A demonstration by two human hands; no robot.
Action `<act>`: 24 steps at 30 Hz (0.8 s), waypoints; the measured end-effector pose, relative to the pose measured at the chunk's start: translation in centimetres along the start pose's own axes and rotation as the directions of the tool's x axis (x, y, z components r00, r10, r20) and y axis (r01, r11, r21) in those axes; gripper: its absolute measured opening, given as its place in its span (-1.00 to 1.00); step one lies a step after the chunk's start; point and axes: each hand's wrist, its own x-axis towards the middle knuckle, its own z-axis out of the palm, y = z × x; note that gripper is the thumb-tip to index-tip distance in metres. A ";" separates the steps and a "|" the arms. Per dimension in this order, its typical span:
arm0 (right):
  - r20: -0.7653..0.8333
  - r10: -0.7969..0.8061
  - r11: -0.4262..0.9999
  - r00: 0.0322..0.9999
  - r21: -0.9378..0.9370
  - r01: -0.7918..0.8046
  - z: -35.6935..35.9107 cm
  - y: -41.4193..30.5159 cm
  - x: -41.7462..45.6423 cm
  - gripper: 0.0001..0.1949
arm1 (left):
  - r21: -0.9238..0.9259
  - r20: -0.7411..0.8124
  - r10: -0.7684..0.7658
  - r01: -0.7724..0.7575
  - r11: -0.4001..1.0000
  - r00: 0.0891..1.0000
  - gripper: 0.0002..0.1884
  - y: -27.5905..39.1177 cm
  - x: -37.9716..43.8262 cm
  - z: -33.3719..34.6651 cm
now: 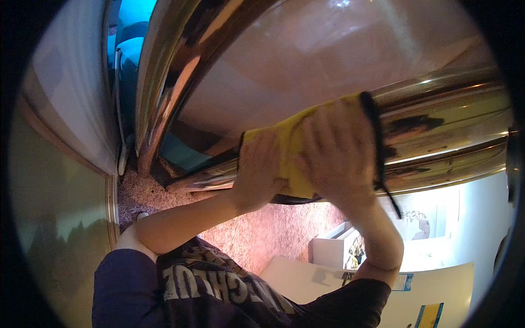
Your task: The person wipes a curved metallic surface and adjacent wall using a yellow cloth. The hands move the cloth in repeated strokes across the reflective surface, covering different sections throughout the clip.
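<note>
Both my hands lie over a yellow cloth (pixel 298 180) with a dark edging and a dark loop hanging at its right corner. The cloth is draped over the polished gold-coloured frame (pixel 443 123) of a large, mirror-like panel (pixel 295 74). My left hand (pixel 260 168) presses on the cloth's left part, near its edge. On the right part sits my right hand (pixel 340 147), fingers spread and slightly blurred, holding the cloth against the frame. The cloth and my hands hide the stretch of frame beneath them.
Pinkish carpet (pixel 258 233) covers the floor below. A white open-topped box or drawer (pixel 330 251) stands there, beside a pale panel (pixel 303 276) bearing labels. Close to the frame's left side are a white surface (pixel 74 74) and a teal-lit object (pixel 130 53).
</note>
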 end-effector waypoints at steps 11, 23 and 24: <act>-0.089 0.074 0.994 0.993 0.093 -0.065 -0.2 1.8 -0.2 -0.54 | 0.045 -0.057 0.036 -0.033 0.998 0.998 -0.20 0.0 0.4 1.1; 0.032 -0.063 0.985 0.998 0.165 0.057 0.0 0.5 0.3 -0.59 | 0.124 -0.177 -0.119 0.142 0.982 0.977 -0.26 -1.2 -3.3 3.9; 0.020 -0.006 0.989 1.000 0.151 0.003 -0.5 1.4 0.5 -0.59 | 0.146 -0.184 -0.108 0.136 0.980 0.977 -0.26 -0.1 -2.4 3.7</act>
